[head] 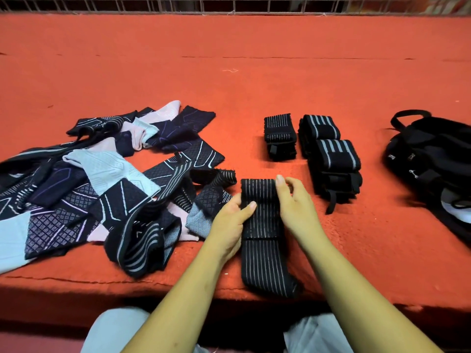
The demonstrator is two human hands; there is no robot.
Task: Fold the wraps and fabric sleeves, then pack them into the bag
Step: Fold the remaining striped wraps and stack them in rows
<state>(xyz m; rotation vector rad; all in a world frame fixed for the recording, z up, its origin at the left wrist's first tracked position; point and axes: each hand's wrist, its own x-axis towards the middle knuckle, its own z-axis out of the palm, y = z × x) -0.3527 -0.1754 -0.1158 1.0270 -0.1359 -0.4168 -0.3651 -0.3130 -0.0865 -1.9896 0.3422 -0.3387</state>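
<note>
On the left of the red bench (254, 72) lies our loose heap of fabric sleeves (102, 179), unfolded and overlapping. Just right of it, our left hand (229, 220) pinches the left edge of the striped wrap (262, 225), thumb on top. Our right hand (293, 200) holds its far right corner, thumb on the fold and fingers curled at the edge. The wrap's near end hangs over the bench's near edge. Beyond it lie folded wraps (280, 135) and thicker banded ones (331, 154), and the bag (433, 161) sits far right. We judge the elastic could spring open if either grip eases. The dangling tail could also drag the fold askew, or a neighbouring sleeve could get caught in it.
</note>
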